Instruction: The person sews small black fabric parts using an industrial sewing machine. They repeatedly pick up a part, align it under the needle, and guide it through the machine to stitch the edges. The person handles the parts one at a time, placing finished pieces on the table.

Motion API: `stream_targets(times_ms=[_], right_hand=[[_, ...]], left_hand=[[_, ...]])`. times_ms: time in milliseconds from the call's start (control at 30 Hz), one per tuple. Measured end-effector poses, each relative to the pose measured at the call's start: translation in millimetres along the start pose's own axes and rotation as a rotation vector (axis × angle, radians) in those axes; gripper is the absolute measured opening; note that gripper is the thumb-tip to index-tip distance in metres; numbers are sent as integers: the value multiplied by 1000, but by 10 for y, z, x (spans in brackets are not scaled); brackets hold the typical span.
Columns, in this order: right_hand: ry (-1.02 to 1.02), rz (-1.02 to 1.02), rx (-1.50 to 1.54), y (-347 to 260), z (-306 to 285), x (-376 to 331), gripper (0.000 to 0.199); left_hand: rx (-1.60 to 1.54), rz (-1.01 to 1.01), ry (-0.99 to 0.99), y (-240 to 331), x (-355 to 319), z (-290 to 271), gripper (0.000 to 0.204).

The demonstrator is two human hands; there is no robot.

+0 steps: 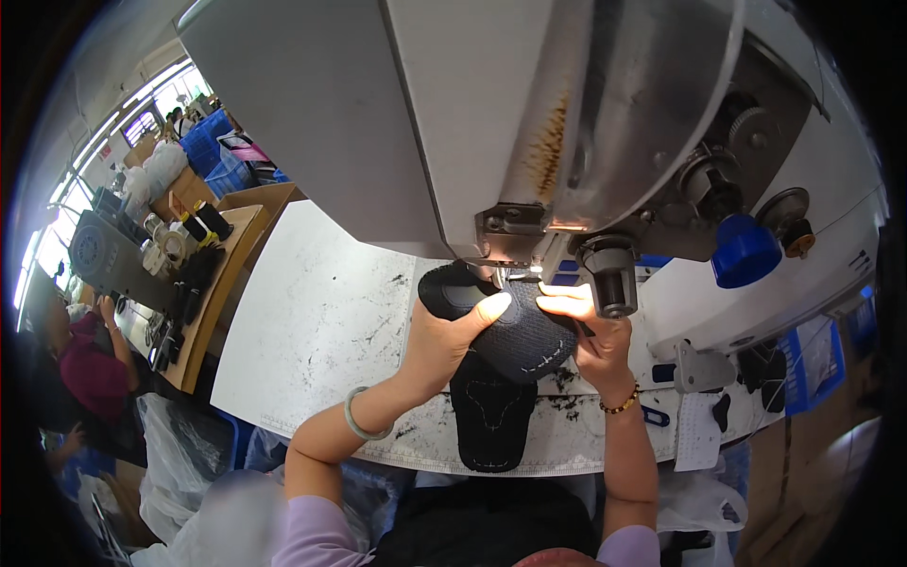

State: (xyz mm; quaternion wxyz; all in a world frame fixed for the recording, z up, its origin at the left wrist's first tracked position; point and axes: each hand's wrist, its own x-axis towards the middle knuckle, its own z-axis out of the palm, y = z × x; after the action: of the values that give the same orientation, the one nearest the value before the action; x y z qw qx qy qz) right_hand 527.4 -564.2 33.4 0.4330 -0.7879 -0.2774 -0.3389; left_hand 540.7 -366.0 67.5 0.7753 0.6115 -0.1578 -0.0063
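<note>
A dark fabric piece (534,326) is grasped on its left by the left hand (444,338) and on its right by the right hand (603,348), beneath a sewing machine (472,123). Between the wrists, a black panel (489,420) is laid on a white table (302,312).

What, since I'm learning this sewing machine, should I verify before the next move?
1. Left hand and right hand both on the black textured piece: ok.
2. Sewing area lit: ok.
3. Fingers clear of the needle: cannot tell; needle too small to make out.
4. Lower black stitched piece clear of the upper one: not ok, overlapped.
5. White tabletop clean: not ok, dark scraps.
</note>
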Motion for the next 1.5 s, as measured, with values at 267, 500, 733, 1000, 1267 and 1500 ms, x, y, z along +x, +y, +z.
stream_targets(times_ms=[267, 500, 733, 1000, 1267, 1500], right_hand=[[45, -225, -322, -96, 23, -45, 32], [65, -264, -449, -107, 148, -89, 29], [80, -215, -387, -306, 85, 25, 24], [180, -126, -322, -129, 166, -119, 22], [413, -20, -279, -65, -2, -79, 20], [463, 93, -219, -26, -100, -90, 19]], left_hand=[[-210, -205, -81, -47, 130, -133, 11], [-284, -258, -26, -66, 196, -174, 14], [-288, -269, -80, -82, 245, -113, 19], [-243, -120, -81, -111, 195, -165, 26], [-350, 15, 95, -228, 199, -297, 28], [776, -15, 671, -561, 134, -2140, 49]])
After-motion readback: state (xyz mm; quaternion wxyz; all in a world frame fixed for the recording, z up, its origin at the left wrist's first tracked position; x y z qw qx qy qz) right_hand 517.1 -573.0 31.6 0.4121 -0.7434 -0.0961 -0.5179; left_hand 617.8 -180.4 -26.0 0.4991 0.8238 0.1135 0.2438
